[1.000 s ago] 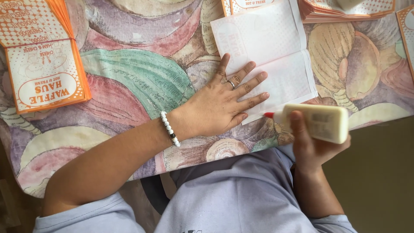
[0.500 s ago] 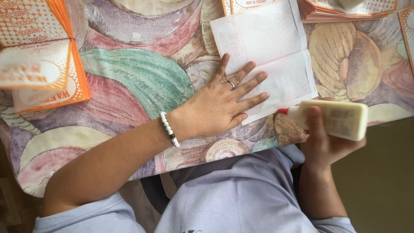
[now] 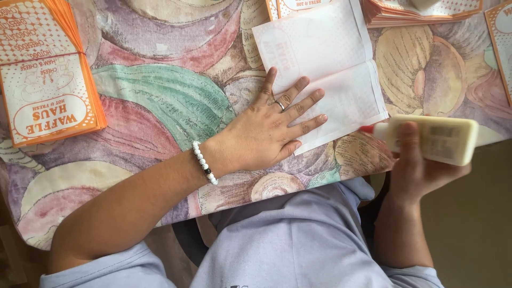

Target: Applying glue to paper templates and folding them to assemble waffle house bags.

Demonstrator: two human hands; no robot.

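Note:
My left hand (image 3: 269, 128) lies flat, fingers spread, on the near left part of a white folded paper sheet (image 3: 325, 69) that rests on the patterned tablecloth (image 3: 160, 96). A ring is on one finger and a white bead bracelet on the wrist. My right hand (image 3: 418, 168) grips a cream glue bottle (image 3: 437, 140) with a red tip held sideways. The tip points left, just off the sheet's near right corner.
A stack of orange-and-white printed paper bags (image 3: 45, 74) lies at the far left. More such stacks sit along the top edge (image 3: 421, 10) and at the right edge (image 3: 501, 37). The table's near edge runs above my lap.
My right hand with the glue bottle has drifted slightly right and away from the sheet's corner. A paper fluttered over the left stack and is gone now. My left hand stays put.

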